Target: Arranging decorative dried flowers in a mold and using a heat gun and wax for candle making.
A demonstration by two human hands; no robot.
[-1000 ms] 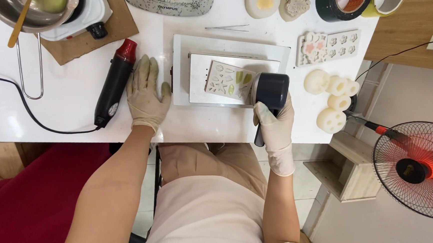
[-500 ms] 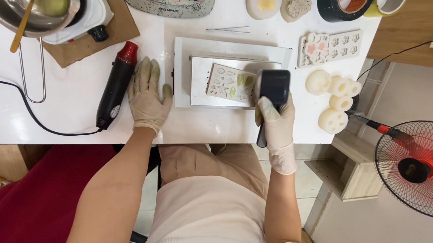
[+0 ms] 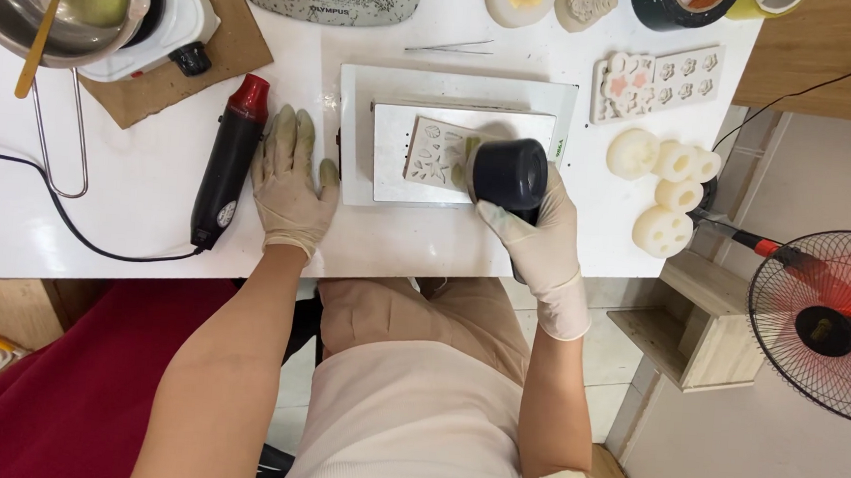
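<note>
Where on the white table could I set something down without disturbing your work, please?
Bare table lies between the pan handle and the heat gun, and along the front edge below the tray. The top edge and the white moulds are crowded.

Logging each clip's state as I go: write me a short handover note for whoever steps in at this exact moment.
Left hand: gloved, flat on the white table, holding nothing, beside the red-tipped heat gun.
Right hand: gloved, gripping a black heat tool, nozzle aimed at the small mould.
The mould lies on a grey tray.
Done: some mould cavities look filled with green.
Left: cannot tell how much more heating is needed; a second mould and round white pieces sit to the right.
</note>
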